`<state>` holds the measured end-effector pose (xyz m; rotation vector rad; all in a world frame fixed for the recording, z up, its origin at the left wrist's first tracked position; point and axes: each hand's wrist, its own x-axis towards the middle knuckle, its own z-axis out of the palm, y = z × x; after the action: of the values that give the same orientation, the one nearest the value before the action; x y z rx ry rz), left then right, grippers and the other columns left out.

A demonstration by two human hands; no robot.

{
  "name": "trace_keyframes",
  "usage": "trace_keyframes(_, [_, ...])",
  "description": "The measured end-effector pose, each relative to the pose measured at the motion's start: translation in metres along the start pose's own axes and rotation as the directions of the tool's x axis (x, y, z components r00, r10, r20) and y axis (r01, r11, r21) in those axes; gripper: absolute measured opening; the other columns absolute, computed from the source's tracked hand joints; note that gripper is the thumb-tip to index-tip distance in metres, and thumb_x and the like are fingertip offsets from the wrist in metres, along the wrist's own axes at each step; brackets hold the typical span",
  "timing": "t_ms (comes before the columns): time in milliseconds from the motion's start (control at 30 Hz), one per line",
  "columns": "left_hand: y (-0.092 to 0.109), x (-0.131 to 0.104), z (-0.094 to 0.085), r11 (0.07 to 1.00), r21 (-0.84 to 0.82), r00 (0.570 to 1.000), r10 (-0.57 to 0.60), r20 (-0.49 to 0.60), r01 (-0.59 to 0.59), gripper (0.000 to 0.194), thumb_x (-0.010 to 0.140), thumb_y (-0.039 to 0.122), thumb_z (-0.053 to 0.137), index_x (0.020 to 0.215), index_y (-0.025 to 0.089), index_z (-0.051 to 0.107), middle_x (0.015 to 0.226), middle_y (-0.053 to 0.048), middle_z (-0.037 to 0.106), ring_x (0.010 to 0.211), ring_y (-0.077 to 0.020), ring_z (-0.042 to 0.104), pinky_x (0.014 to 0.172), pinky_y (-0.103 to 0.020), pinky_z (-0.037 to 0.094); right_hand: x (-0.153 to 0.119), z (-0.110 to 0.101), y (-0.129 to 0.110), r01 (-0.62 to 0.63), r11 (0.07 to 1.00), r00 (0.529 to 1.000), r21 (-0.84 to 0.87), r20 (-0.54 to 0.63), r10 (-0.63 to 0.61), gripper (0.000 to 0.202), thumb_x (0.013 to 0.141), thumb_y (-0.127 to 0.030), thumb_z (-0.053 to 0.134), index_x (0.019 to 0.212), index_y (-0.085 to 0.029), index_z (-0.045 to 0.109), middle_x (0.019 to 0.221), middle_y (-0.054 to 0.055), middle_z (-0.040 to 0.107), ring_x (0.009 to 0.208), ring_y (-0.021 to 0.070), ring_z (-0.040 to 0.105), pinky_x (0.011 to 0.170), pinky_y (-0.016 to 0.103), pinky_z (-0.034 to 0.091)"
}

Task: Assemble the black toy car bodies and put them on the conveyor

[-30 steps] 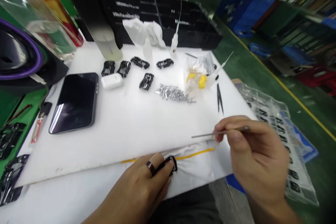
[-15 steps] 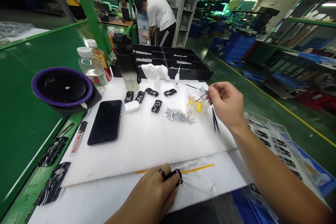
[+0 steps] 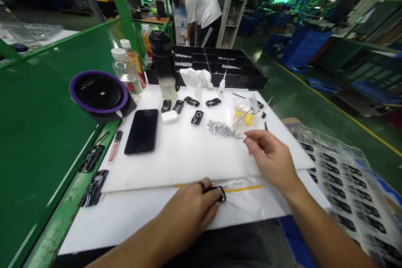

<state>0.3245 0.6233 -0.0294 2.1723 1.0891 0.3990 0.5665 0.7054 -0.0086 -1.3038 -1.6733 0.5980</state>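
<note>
My left hand [image 3: 194,205], with a dark ring on one finger, is closed on a small black toy car body [image 3: 222,194]. It presses the car onto a white cloth [image 3: 241,205] at the near edge of the table. My right hand [image 3: 273,157] hovers over the white foam board [image 3: 188,155], thumb and forefinger pinched; what sits between the tips, if anything, is too small to make out. Just left of those fingertips lies a pile of small silver screws [image 3: 221,128]. Behind them stands a clear box [image 3: 240,123] with yellow pieces and a thin rod tool [image 3: 248,114].
Several black car bodies [image 3: 197,117] lie across the board, near a white earphone case [image 3: 169,116] and a phone [image 3: 142,132]. Bottles [image 3: 125,71] and a compartment tray [image 3: 245,78] stand behind. A clear tray of car parts [image 3: 342,188] is on the right. Co-workers [image 3: 204,8] are beyond.
My right hand has let go of the thin rod tool, now at the clear box, and has come down toward the screw pile. My left hand still holds the car body. The view has shifted.
</note>
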Motion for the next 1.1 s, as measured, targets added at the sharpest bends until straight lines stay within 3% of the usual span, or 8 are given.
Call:
trace_keyframes(133, [0.001, -0.003, -0.014, 0.992, -0.122, 0.994, -0.036, -0.104, 0.023, 0.035, 0.106, 0.027, 0.039, 0.131, 0.025, 0.064, 0.116, -0.008, 0.069, 0.096, -0.0217, 0.068, 0.085, -0.034, 0.053, -0.037, 0.009, -0.004, -0.030, 0.978, 0.980, 0.205, 0.196, -0.011, 0.018, 0.105, -0.037, 0.062, 0.116, -0.024, 0.070, 0.096, 0.003, 0.069, 0.076, 0.0148, 0.062, 0.071, 0.029, 0.052])
trace_keyframes(200, [0.004, -0.004, -0.023, 0.954, -0.287, 0.984, -0.128, -0.122, 0.089, 0.035, 0.107, 0.033, 0.038, 0.127, 0.023, 0.066, 0.105, -0.006, 0.073, 0.083, -0.0183, 0.067, 0.077, -0.031, 0.052, -0.048, 0.012, -0.009, -0.060, 0.948, 0.949, 0.313, 0.312, -0.043, 0.021, 0.103, -0.035, 0.066, 0.123, -0.028, 0.068, 0.106, 0.003, 0.068, 0.080, 0.0143, 0.064, 0.074, 0.028, 0.054])
trace_keyframes(333, [0.012, -0.002, -0.035, 0.644, -0.744, 0.955, -0.295, -0.026, 0.179, 0.042, 0.107, 0.050, 0.042, 0.111, 0.017, 0.068, 0.084, -0.004, 0.073, 0.055, -0.0100, 0.051, 0.057, -0.024, 0.044, -0.057, 0.018, -0.022, -0.162, 0.886, 0.876, 0.434, 0.477, -0.074, 0.049, 0.092, -0.029, 0.082, 0.137, -0.037, 0.063, 0.107, 0.000, 0.066, 0.082, 0.0135, 0.065, 0.081, 0.029, 0.057])
trace_keyframes(400, [0.014, 0.000, -0.036, 0.512, -0.842, 0.957, -0.290, 0.014, 0.167, 0.044, 0.105, 0.053, 0.046, 0.108, 0.014, 0.068, 0.082, -0.005, 0.072, 0.053, -0.0084, 0.048, 0.054, -0.023, 0.041, -0.057, 0.020, -0.027, -0.168, 0.874, 0.872, 0.455, 0.483, -0.084, 0.047, 0.092, -0.028, 0.082, 0.135, -0.037, 0.065, 0.104, 0.000, 0.067, 0.086, 0.0147, 0.066, 0.082, 0.029, 0.057])
trace_keyframes(500, [0.014, 0.000, -0.032, 0.422, -0.892, 0.961, -0.274, 0.046, 0.163, 0.045, 0.104, 0.053, 0.049, 0.108, 0.013, 0.067, 0.080, -0.005, 0.072, 0.051, -0.0068, 0.046, 0.051, -0.022, 0.037, -0.056, 0.021, -0.031, -0.148, 0.875, 0.884, 0.460, 0.458, -0.091, 0.040, 0.093, -0.026, 0.081, 0.130, -0.037, 0.069, 0.107, 0.000, 0.069, 0.093, 0.0163, 0.067, 0.083, 0.028, 0.057])
trace_keyframes(667, [0.011, -0.002, -0.025, 0.399, -0.897, 0.957, -0.281, 0.075, 0.187, 0.045, 0.104, 0.053, 0.049, 0.109, 0.012, 0.067, 0.079, -0.006, 0.072, 0.050, -0.0062, 0.044, 0.051, -0.022, 0.035, -0.057, 0.020, -0.029, -0.152, 0.885, 0.881, 0.440, 0.466, -0.081, 0.043, 0.091, -0.024, 0.081, 0.130, -0.039, 0.069, 0.105, -0.002, 0.071, 0.092, 0.0153, 0.067, 0.082, 0.027, 0.056])
trace_keyframes(833, [0.011, -0.001, -0.024, 0.397, -0.894, 0.951, -0.296, 0.088, 0.207, 0.044, 0.104, 0.053, 0.050, 0.109, 0.013, 0.068, 0.080, -0.005, 0.070, 0.052, -0.0067, 0.047, 0.053, -0.022, 0.036, -0.060, 0.020, -0.027, -0.172, 0.884, 0.876, 0.434, 0.479, -0.064, 0.036, 0.093, -0.026, 0.079, 0.127, -0.032, 0.069, 0.106, 0.001, 0.073, 0.096, 0.0188, 0.070, 0.087, 0.033, 0.056])
trace_keyframes(1100, [0.012, -0.001, -0.021, 0.502, -0.836, 0.948, -0.310, 0.065, 0.222, 0.047, 0.103, 0.056, 0.049, 0.107, 0.014, 0.069, 0.057, 0.003, 0.052, 0.050, -0.0089, 0.045, 0.049, -0.022, 0.030, -0.066, 0.020, -0.024, -0.205, 0.881, 0.879, 0.427, 0.476, -0.026, 0.038, 0.092, -0.032, 0.080, 0.127, -0.027, 0.069, 0.105, 0.004, 0.073, 0.092, 0.0211, 0.071, 0.085, 0.036, 0.060])
